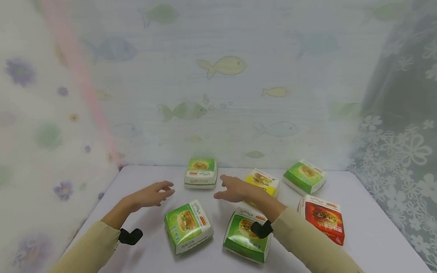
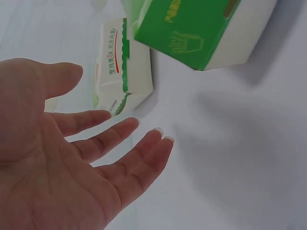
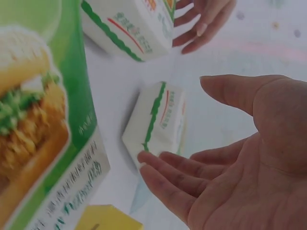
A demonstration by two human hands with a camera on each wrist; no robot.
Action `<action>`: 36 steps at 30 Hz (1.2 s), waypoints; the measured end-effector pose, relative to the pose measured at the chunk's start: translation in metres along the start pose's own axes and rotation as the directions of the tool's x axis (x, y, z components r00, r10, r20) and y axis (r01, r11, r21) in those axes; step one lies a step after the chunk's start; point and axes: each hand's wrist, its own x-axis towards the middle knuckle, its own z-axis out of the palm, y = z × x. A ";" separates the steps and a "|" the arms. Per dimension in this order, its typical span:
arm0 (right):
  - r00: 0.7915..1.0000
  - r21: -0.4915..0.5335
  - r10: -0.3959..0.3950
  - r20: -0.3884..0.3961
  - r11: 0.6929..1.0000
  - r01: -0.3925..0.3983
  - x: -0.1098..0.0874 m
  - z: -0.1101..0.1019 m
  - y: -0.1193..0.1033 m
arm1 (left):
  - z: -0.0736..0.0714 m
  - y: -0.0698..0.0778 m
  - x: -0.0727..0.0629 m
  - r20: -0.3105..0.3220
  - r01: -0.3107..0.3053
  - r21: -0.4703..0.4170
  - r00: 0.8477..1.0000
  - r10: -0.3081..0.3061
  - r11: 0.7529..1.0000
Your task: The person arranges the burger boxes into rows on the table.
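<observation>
Six boxes on the white table (image 1: 134, 179), folks: four green boxes (image 1: 246, 243), one yellow box (image 1: 263, 182), one red box (image 1: 322, 218)! Two hands were out there: the left hand (image 1: 151, 195), left of centre, hung released, fingers loosely stretched; the right hand (image 1: 235, 189), right of centre, was released too, fingertips just beside the back green box (image 1: 200, 174). That one sat below mid-frame, between the hands, its white printed side facing the bottom edge, its squarish shape making any long axis impossible to tell
</observation>
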 end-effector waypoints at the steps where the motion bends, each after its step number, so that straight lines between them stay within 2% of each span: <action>1: 1.000 0.013 -0.005 0.004 1.000 0.005 -0.001 0.002 0.000 | 0.001 -0.001 -0.002 -0.002 0.000 0.007 1.000 0.000 1.000; 8: 0.999 0.048 -0.032 0.015 0.998 0.032 -0.007 0.019 -0.004 | 0.010 -0.006 -0.012 -0.016 0.011 -0.024 1.000 -0.011 1.000; 17: 0.998 0.046 -0.045 0.033 0.998 0.043 -0.007 0.040 -0.016 | 0.018 -0.018 -0.014 0.056 0.021 -0.123 0.998 -0.014 0.992; 21: 0.998 0.038 -0.053 0.039 0.998 0.051 -0.003 0.048 -0.020 | 0.019 -0.024 -0.012 0.083 -0.001 -0.144 0.996 0.013 0.990; 29: 0.996 0.001 -0.075 0.050 0.997 0.075 0.000 0.056 -0.021 | 0.023 -0.027 -0.012 0.106 -0.027 -0.113 0.994 0.039 0.993; 36: 0.992 -0.058 -0.119 0.043 0.991 0.122 0.001 0.060 -0.022 | 0.025 -0.028 -0.007 0.156 -0.055 -0.176 0.984 0.083 0.983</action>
